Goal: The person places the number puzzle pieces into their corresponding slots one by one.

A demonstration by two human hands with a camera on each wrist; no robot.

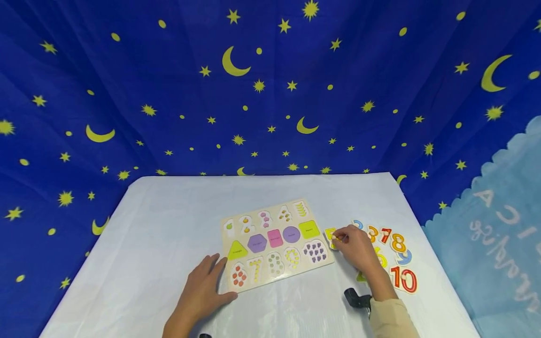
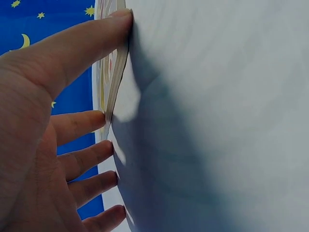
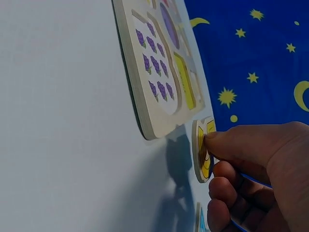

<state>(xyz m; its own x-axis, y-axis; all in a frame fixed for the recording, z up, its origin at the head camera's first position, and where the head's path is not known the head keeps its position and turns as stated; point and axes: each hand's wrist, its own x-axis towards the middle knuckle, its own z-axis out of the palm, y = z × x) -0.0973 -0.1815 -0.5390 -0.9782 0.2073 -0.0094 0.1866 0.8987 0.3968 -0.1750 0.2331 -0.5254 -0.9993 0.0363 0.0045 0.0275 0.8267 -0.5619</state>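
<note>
My left hand [image 1: 203, 291] lies at the left edge of a wooden puzzle board [image 1: 296, 271]. Its fingers are spread and fairly straight, and in the left wrist view the thumb and fingertips touch the board's side. The board carries number-shaped recesses with fruit pictures in two rows, with coloured shapes between them. Just off the board's right edge, my right hand [image 1: 359, 246] pinches a yellow number 5 piece [image 3: 202, 166] between thumb and forefinger. In the right wrist view this piece stands close to the board's corner, beside the grape-picture recess [image 3: 159, 72].
Several loose number pieces lie right of the board, among them a red 10 [image 1: 404, 280], an orange 8 [image 1: 398, 242] and a yellow 6 [image 1: 381, 257]. A black wrist-camera mount [image 1: 356, 299] juts from the right wrist. Behind the white table [image 1: 169, 206] hangs a blue starry cloth [image 1: 270, 108].
</note>
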